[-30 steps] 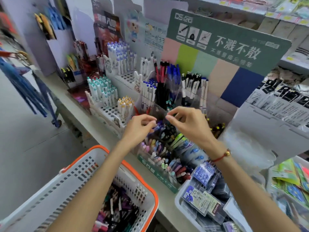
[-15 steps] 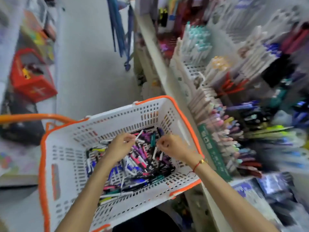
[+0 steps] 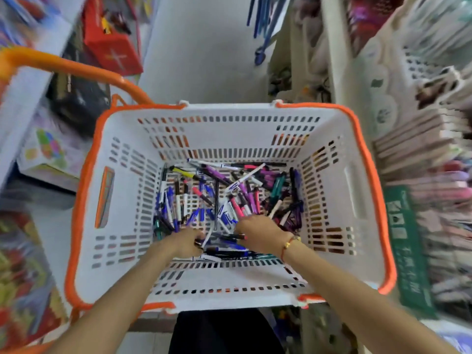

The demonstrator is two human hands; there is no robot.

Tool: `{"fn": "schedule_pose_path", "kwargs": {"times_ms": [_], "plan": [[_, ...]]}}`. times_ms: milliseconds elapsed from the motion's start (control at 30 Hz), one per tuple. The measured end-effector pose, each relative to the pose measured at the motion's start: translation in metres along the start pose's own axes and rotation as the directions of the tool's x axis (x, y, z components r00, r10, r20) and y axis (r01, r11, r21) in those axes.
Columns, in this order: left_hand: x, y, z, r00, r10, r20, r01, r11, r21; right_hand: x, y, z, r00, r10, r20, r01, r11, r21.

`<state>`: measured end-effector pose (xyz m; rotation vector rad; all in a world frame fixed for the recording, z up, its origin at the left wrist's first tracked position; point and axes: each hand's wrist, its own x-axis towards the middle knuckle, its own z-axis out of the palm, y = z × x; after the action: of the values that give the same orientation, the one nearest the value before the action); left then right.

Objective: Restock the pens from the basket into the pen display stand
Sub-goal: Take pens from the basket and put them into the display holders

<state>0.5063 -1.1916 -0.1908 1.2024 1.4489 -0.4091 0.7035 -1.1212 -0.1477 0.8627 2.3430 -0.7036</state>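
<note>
Pens (image 3: 229, 198) sit in a loose heap on the floor of the white basket (image 3: 245, 282), mostly blue on the left, purple, pink and teal toward the right, a few white barrels crossing on top. Basket has an orange rim and an orange handle (image 3: 63, 65) swung out to the upper left.

Head view, both my hands are down in the heap at its near edge. Left hand (image 3: 186, 242): fingers curled round a dark pen (image 3: 198, 243), whose end pokes out by my thumb side; a white barrel lies just beside it. Right hand (image 3: 258, 229): back of the hand faces the camera, fingers dug into the pens and hidden under it, so can't tell if it's gripping anything or just resting flat. Red cord bracelet (image 3: 288, 245) with a gold bead on that wrist.

Pen display stand (image 3: 434, 200) is off to the right of the basket, just beside its rim, heavily motion-blurred; rows of pinkish caps and a green front label (image 3: 406, 241) are all I can make out. Red box (image 3: 112, 44) on the floor at upper left, also blurred. Grey floor (image 3: 201, 52) runs up the middle beyond the basket.
</note>
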Motion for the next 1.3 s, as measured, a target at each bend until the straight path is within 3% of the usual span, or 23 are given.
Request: {"fn": "schedule_pose_path", "kwargs": {"times_ms": [133,300,400,567,667,767,867,933,1033,1133,1300], "plan": [[0.009,-0.012,-0.013,0.999,0.034,0.027,-0.04,0.964,0.262,0.02,-0.014,0.016,0.988,-0.105,0.113,0.124,0.976,-0.177],[0.009,-0.012,-0.016,0.996,0.071,-0.057,-0.031,0.851,0.525,0.039,-0.021,0.036,0.99,-0.141,0.021,0.14,0.929,-0.344],[0.005,-0.018,-0.018,0.973,0.176,-0.15,-0.048,0.789,0.612,0.043,-0.018,0.039,0.99,-0.139,-0.019,0.128,0.949,-0.288],[0.005,-0.018,-0.019,0.937,0.286,-0.201,-0.06,0.697,0.714,0.04,-0.008,0.029,0.99,-0.083,0.117,0.108,0.967,-0.233],[0.006,-0.017,-0.021,0.93,0.311,-0.197,-0.061,0.657,0.751,0.032,0.001,0.013,0.972,-0.028,0.233,0.055,0.992,-0.114],[0.005,-0.017,-0.026,0.944,0.26,-0.203,-0.063,0.746,0.663,0.022,0.01,0.0,0.954,0.027,0.298,-0.048,0.997,0.061],[0.001,-0.018,-0.031,0.986,0.101,-0.131,-0.048,0.933,0.358,0.01,0.022,-0.013,0.974,0.023,0.224,-0.091,0.949,0.302],[-0.002,-0.016,-0.032,0.997,0.047,-0.056,-0.038,0.986,0.162,0.001,0.032,-0.021,0.988,0.023,0.155,-0.098,0.861,0.499],[-0.005,-0.01,-0.037,1.0,0.028,0.003,-0.028,0.999,0.022,-0.01,0.04,-0.033,0.999,0.039,0.016,-0.039,0.686,0.727],[-0.01,-0.003,-0.044,0.993,0.111,0.045,-0.103,0.983,-0.154,-0.013,0.038,-0.042,0.989,0.098,-0.108,0.028,0.597,0.802],[-0.026,0.017,-0.052,0.98,0.192,-0.048,-0.194,0.891,-0.41,-0.006,0.037,-0.041,0.979,0.195,-0.06,-0.052,0.52,0.852]]}}
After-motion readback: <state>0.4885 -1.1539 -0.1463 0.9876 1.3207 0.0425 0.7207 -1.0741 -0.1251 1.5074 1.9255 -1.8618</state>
